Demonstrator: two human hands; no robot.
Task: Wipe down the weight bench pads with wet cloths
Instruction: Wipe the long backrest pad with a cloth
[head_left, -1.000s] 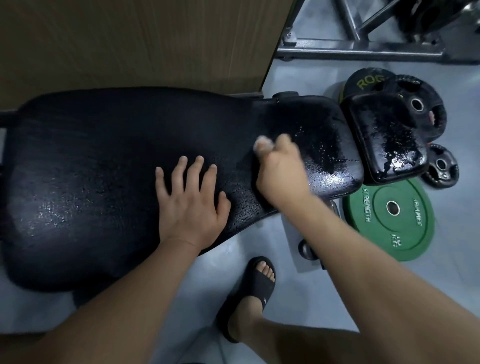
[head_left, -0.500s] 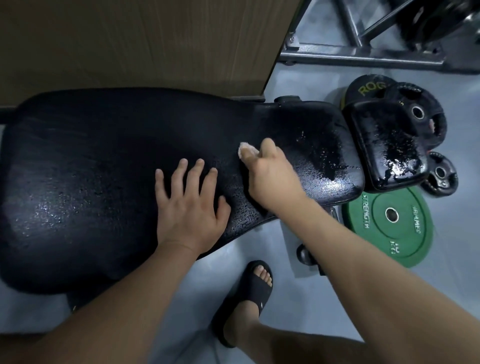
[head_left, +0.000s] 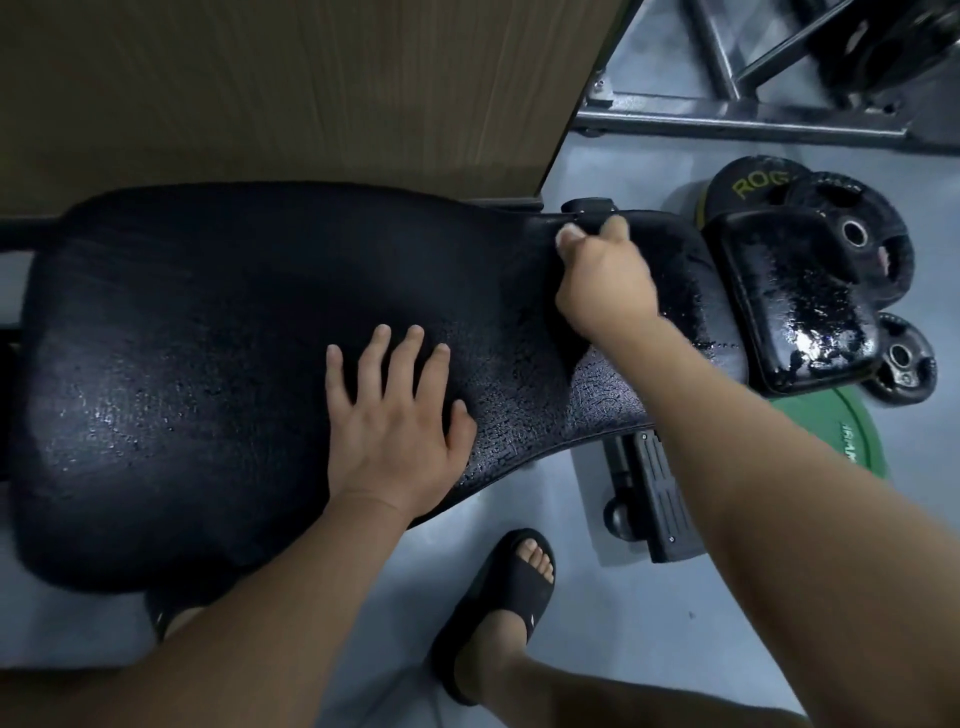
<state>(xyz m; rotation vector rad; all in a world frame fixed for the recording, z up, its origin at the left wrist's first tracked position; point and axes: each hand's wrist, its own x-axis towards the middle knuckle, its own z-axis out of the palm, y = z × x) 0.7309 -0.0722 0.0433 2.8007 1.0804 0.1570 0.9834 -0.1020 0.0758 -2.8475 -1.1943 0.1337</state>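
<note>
Left hand (head_left: 395, 415) flat, fingers spread, on cracked black pad (head_left: 182, 338); right hand (head_left: 602, 280) grips pale cloth (head_left: 569, 236); weight plates (head_left: 831, 200) at 2 o'clock.

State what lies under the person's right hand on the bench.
A pale cloth peeks out from the right hand, on the black bench pad; most of it is hidden.
</note>
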